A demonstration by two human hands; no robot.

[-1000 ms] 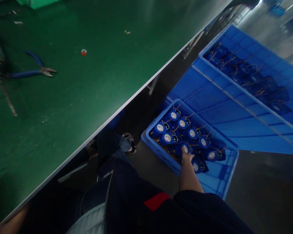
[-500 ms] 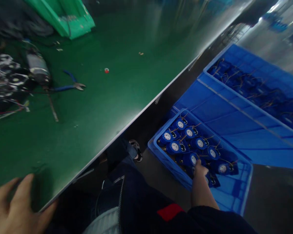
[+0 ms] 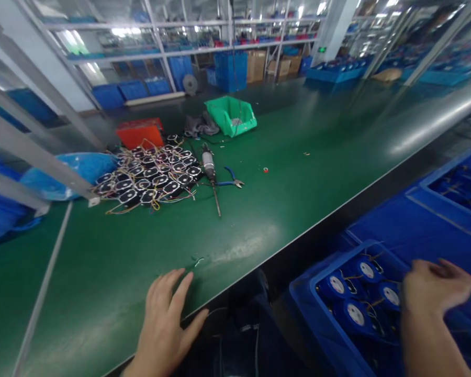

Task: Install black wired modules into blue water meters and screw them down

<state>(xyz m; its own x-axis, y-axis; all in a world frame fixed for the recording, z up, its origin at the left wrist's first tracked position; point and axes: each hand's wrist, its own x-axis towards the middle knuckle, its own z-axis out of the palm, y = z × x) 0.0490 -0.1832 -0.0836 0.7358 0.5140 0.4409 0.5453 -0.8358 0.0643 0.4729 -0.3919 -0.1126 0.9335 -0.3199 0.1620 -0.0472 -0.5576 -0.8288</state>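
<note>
My left hand [image 3: 167, 319] lies at the near edge of the green workbench [image 3: 251, 235], fingers spread and thumb over the edge, with nothing in it. A thin pale scrap [image 3: 198, 262] lies just beyond its fingertips. My right hand [image 3: 435, 290], slightly blurred, hangs above a blue crate [image 3: 337, 335] on the right. Its fingers are loosely curled and no object shows in them. Inside the crate sit several blue round-bodied meters [image 3: 355, 314] with white dials and thin wires. My right forearm and hand hide part of the crate.
On the bench lie blue-handled cutters [image 3: 230, 180], a power screwdriver [image 3: 209, 165] with a long bit, and several black wired modules [image 3: 153, 175]. A green bin [image 3: 235, 118], a red box [image 3: 141, 133] and a blue bag [image 3: 76, 170] stand farther back. Another crate [image 3: 427, 193] adjoins at right.
The view has swung up and left, bringing the far shelves into sight. My right hand has come up from among the meters; my left hand stays spread at the bench edge.
</note>
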